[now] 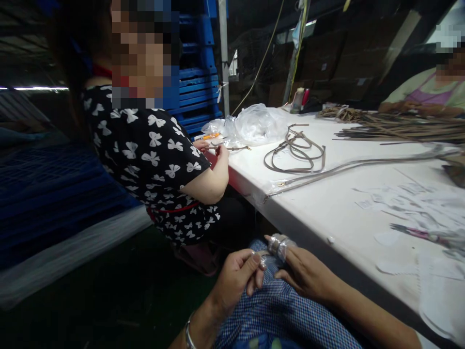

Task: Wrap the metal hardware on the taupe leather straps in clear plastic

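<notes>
While by table point(327, 213) — hands point(236, 281) point(308, 276) w/ tape point(278, 245)

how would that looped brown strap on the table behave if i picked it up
Probably floppy: the brown strap lies in loose loops on the white table. Likely light, being thin and flat. It would hardly roll.

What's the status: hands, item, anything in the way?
Left hand pinched shut, by the taped finger. Right hand open, one finger wrapped in clear tape. Both over lap beside white table; nothing between them.
</notes>
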`<state>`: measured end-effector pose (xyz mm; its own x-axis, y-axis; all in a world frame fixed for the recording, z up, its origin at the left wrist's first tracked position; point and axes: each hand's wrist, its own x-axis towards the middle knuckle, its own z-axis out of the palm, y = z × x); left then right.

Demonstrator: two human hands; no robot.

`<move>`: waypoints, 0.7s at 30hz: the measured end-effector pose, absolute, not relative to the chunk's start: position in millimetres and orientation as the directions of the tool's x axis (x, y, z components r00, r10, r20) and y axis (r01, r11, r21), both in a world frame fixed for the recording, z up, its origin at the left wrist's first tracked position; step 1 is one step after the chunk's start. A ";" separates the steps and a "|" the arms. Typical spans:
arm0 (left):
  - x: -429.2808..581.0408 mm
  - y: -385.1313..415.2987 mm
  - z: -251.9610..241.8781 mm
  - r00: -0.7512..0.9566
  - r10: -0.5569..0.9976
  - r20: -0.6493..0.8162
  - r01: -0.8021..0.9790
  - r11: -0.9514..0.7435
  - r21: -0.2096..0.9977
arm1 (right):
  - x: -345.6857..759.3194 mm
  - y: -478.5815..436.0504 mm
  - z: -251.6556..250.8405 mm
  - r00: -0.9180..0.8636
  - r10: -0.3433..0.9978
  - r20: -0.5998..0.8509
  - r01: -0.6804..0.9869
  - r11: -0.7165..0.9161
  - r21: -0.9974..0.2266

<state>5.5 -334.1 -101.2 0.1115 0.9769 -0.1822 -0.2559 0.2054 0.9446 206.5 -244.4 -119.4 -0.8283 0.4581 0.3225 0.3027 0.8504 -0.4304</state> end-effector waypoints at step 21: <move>2.6 -333.2 -151.6 0.312 0.873 0.374 0.608 -0.486 0.628 | 202.7 -279.7 -106.0 -0.821 0.352 -0.450 0.121 -0.663 -0.739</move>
<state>2.6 -333.2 -151.6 0.3117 0.8734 0.3742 0.6083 -0.4859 0.6275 202.7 -279.7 -106.0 -0.8211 0.3515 -0.4498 0.1208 -0.6631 -0.7388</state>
